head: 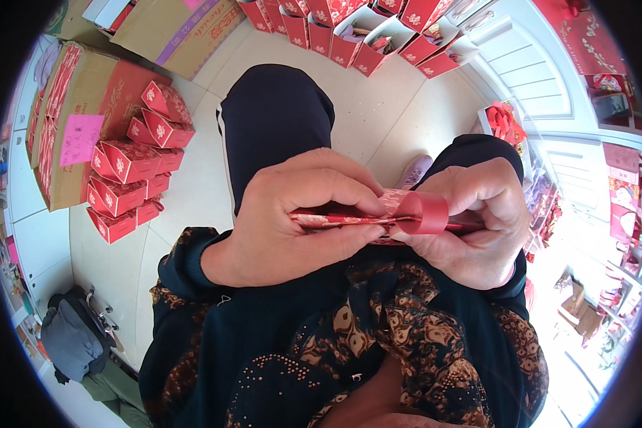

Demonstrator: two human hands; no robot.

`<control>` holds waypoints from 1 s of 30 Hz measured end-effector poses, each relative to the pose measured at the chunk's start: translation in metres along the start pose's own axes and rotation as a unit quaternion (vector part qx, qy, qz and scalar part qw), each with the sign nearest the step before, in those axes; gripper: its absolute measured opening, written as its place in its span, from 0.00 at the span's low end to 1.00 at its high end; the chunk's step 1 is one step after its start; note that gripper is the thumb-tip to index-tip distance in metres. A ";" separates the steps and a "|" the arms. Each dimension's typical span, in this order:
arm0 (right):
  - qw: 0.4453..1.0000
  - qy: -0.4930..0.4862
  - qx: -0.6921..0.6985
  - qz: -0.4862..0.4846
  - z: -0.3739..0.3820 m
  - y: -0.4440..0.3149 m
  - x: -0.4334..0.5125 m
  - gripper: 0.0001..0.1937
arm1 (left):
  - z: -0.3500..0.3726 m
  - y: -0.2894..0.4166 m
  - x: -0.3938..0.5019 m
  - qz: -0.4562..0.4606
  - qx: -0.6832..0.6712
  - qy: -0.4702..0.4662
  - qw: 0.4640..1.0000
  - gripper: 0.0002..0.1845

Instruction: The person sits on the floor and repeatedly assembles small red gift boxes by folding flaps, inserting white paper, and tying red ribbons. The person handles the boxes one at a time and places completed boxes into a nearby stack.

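Note:
Both hands hold a red patterned gift box (331,220) above my lap. My left hand (299,224) pinches its top edge, thumb on the near side and fingers on the far side. At the box's right part my right hand (471,224) grips the edge, its thumb close to the left thumb. A loop of red ribbon (428,214) stands up from the top edge between the hands. Whether the ribbon is knotted cannot be seen. My palms and fingers hide most of the box's sides.
Red boxes (120,166) are stacked on the tiled floor at the left, by a cardboard carton (80,85) with a pink note. Several open red boxes (374,53) with things inside stand ahead. At the right, a container holds red ribbons (503,123), near white cabinets (535,64).

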State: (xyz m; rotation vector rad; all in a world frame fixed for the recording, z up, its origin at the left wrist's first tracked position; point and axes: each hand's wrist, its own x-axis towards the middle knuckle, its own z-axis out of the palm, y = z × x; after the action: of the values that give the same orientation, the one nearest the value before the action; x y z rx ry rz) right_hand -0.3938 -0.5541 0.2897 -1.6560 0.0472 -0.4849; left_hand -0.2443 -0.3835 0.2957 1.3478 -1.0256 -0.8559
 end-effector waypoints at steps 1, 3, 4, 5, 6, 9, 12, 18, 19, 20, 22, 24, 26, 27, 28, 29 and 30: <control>1.000 0.010 0.005 0.006 0.002 0.000 -0.001 0.17 | 0.002 -0.001 0.000 0.003 -0.002 0.010 1.000 0.12; 1.000 0.023 0.011 0.016 0.005 -0.001 -0.002 0.17 | 0.003 -0.002 -0.001 0.010 -0.001 0.023 1.000 0.12; 0.999 0.026 0.012 0.021 0.006 -0.001 -0.002 0.17 | 0.003 -0.002 -0.001 0.016 0.002 0.025 1.000 0.12; 0.999 0.030 0.018 0.023 0.006 -0.001 -0.002 0.17 | 0.003 -0.002 -0.002 0.020 0.002 0.029 0.999 0.12; 0.999 0.031 0.010 0.020 0.007 -0.002 -0.003 0.17 | 0.004 -0.002 -0.002 0.021 0.004 0.031 0.999 0.12; 1.000 0.025 -0.014 0.011 0.006 -0.003 -0.003 0.18 | 0.004 0.000 -0.003 0.016 0.006 0.027 0.999 0.11; 0.999 0.013 -0.025 0.025 0.004 -0.007 -0.002 0.19 | 0.000 0.004 -0.001 -0.019 -0.013 -0.012 1.000 0.11; 0.990 -0.109 -0.020 0.085 -0.007 -0.023 0.005 0.22 | -0.009 0.011 0.005 -0.084 -0.059 -0.067 0.992 0.09; 0.989 -0.107 -0.014 0.101 -0.008 -0.025 0.007 0.24 | -0.010 0.012 0.005 -0.073 -0.045 -0.064 0.994 0.08; 0.987 -0.105 -0.005 0.120 -0.008 -0.025 0.009 0.25 | -0.009 0.012 0.005 -0.062 -0.030 -0.063 0.996 0.08; 0.987 -0.129 -0.014 0.098 -0.007 -0.023 0.014 0.29 | -0.007 0.011 0.004 -0.035 0.001 -0.038 0.999 0.08; 0.985 -0.141 -0.003 0.103 -0.005 -0.022 0.017 0.31 | -0.004 0.010 0.002 -0.012 0.029 -0.016 0.999 0.08; 0.984 -0.158 -0.031 0.073 -0.005 -0.022 0.021 0.31 | -0.002 0.009 -0.001 0.011 0.055 0.001 0.998 0.08; 0.983 -0.163 -0.041 0.072 -0.006 -0.023 0.023 0.31 | -0.001 0.008 -0.003 0.010 0.056 0.007 0.998 0.08; 0.982 -0.169 -0.052 0.071 -0.007 -0.024 0.025 0.31 | -0.001 0.008 -0.004 0.010 0.058 0.013 0.998 0.08; 0.981 -0.169 -0.058 0.082 -0.008 -0.026 0.026 0.30 | 0.000 0.008 -0.005 0.010 0.061 0.019 0.998 0.08; 0.979 -0.168 -0.063 0.092 -0.008 -0.027 0.028 0.30 | 0.000 0.008 -0.005 0.012 0.060 0.019 0.998 0.08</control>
State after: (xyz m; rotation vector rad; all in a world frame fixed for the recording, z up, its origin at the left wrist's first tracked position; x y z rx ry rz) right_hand -0.3782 -0.5660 0.3243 -1.8190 -0.0189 -0.0585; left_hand -0.2470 -0.3784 0.3028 1.4437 -1.0758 -0.7582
